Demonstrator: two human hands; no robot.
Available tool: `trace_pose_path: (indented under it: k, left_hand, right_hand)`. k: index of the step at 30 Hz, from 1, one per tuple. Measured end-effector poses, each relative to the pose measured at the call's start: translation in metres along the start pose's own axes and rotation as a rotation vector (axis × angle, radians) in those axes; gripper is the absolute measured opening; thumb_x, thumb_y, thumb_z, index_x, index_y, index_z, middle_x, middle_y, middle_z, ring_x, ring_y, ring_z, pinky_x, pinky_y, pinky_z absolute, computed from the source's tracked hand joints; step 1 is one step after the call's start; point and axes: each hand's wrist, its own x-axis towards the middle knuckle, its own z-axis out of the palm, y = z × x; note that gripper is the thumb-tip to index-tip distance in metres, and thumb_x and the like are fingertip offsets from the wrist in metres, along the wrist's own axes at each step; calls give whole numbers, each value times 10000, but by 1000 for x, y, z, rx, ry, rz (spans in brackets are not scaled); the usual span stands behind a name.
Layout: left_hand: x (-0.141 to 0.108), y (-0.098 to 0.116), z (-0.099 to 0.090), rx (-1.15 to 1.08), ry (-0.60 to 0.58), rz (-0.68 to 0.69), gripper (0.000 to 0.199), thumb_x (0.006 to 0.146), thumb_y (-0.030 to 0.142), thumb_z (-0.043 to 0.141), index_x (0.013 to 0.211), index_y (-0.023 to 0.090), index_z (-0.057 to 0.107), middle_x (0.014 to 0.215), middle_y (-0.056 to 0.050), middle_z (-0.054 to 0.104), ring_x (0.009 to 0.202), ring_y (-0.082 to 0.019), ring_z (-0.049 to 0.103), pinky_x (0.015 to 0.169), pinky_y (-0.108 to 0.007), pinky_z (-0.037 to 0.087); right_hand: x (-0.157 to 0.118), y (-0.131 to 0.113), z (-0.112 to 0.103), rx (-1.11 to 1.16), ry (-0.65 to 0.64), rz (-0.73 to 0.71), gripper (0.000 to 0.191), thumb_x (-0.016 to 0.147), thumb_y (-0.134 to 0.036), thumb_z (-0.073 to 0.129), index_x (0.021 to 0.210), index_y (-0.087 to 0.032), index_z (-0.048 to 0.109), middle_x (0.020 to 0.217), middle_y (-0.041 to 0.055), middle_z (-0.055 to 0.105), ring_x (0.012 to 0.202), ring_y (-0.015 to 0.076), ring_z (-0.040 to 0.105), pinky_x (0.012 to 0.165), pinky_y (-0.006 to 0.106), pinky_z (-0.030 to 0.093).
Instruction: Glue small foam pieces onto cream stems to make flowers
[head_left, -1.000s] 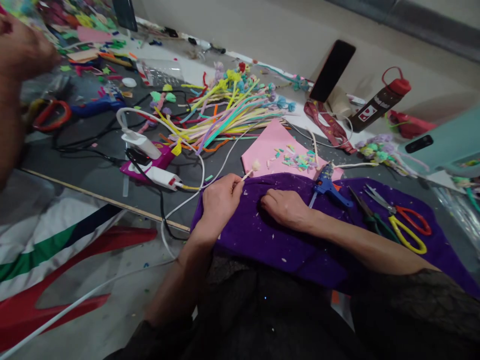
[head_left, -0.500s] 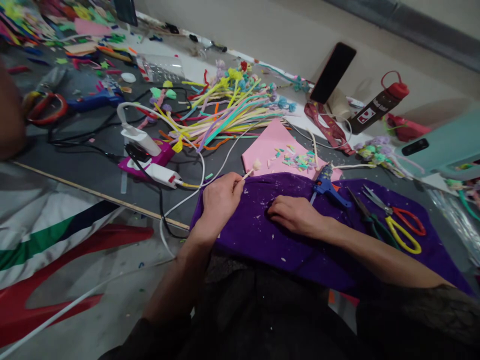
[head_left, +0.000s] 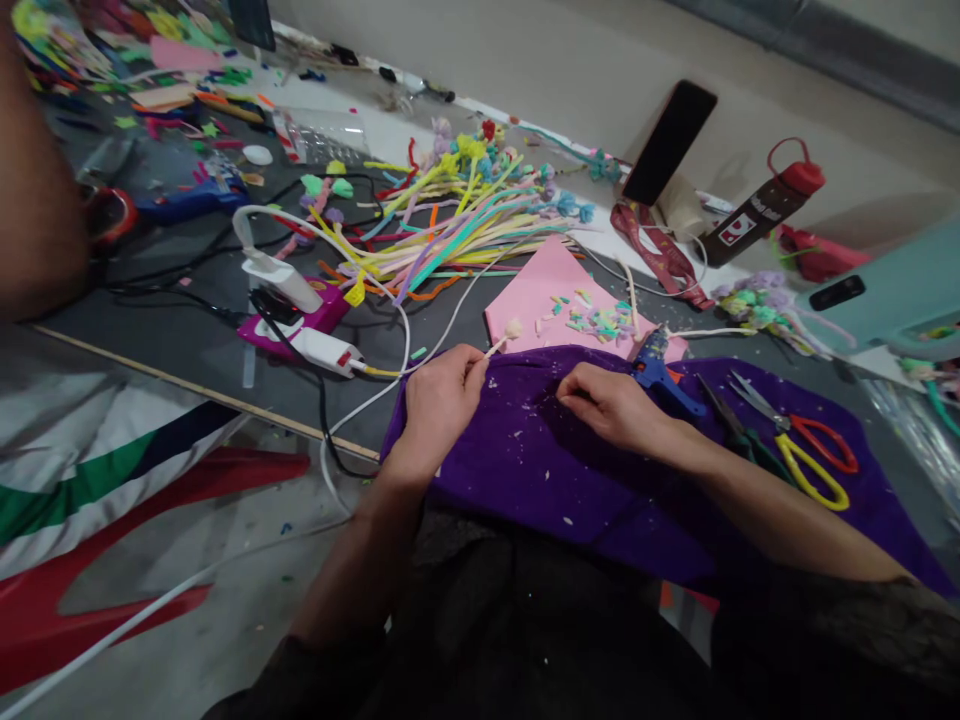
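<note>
My left hand [head_left: 444, 400] is closed round a thin cream stem with a small pale flower head [head_left: 513, 328] at its tip, at the upper left edge of the purple cloth [head_left: 510, 470]. Over the middle of that cloth is my right hand [head_left: 604, 400], its fingers curled together; whatever they pinch, if anything, is too small to make out. Just beyond it lies a blue glue gun [head_left: 664, 385]. Small coloured bits [head_left: 600, 318] are scattered on a pink sheet [head_left: 551, 270] behind the cloth.
Pliers [head_left: 750, 440] and red-yellow scissors [head_left: 814, 450] lie at the right. A magenta power adapter [head_left: 322, 318] with cables sits at the left. Behind are fuzzy stems [head_left: 450, 230], a phone [head_left: 670, 145] and a bottle [head_left: 761, 215]. Another person's arm [head_left: 37, 200] reaches in at far left.
My right hand has moved slightly right and up, its fingers more tightly curled. My left hand holds still with the stem. The other person's arm has moved further into view from the left.
</note>
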Motion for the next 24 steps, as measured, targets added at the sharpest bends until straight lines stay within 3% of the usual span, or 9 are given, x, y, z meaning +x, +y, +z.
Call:
trace_pose_path:
  k: [4,7,14,19,24]
  left_hand:
    - [0,0,0,11,12,-18,239,835,344,423,846,206,618,752,-14,661,660,-147,585,581,-247,353]
    - [0,-2,1,24,25,-18,248,842,350,414,856,207,617,749,-13,663,653,-149,589,582,-248,354]
    - [1,-2,0,73,9,-10,247,846,350,413,859,208,615,748,-23,667,670,-166,597,567,-259,334]
    - [1,-1,-1,64,8,-10,244,845,348,416,845,206,614,744,-22,663,663,-160,591,573,-259,338]
    - [0,-1,-2,-4,8,-9,238,836,344,425,841,205,619,750,-21,665,663,-151,586,586,-252,357]
  right_hand:
    - [33,-19,19,2,30,-128,138,852,-156,427,920,-163,547,868,42,579,775,123,529,679,236,394]
    - [54,-24,33,-141,-13,-172,184,882,-186,391,963,-151,553,904,63,572,771,135,522,651,244,390]
    - [66,-26,45,-427,-89,-212,236,888,-132,311,935,-95,539,898,120,557,723,164,486,565,268,342]
    - [55,-11,27,-364,-58,-89,192,886,-196,366,919,-120,539,864,95,567,696,151,494,587,259,341]
    - [9,14,-13,-110,91,93,133,870,-224,418,839,-153,526,785,45,561,693,136,511,628,249,379]
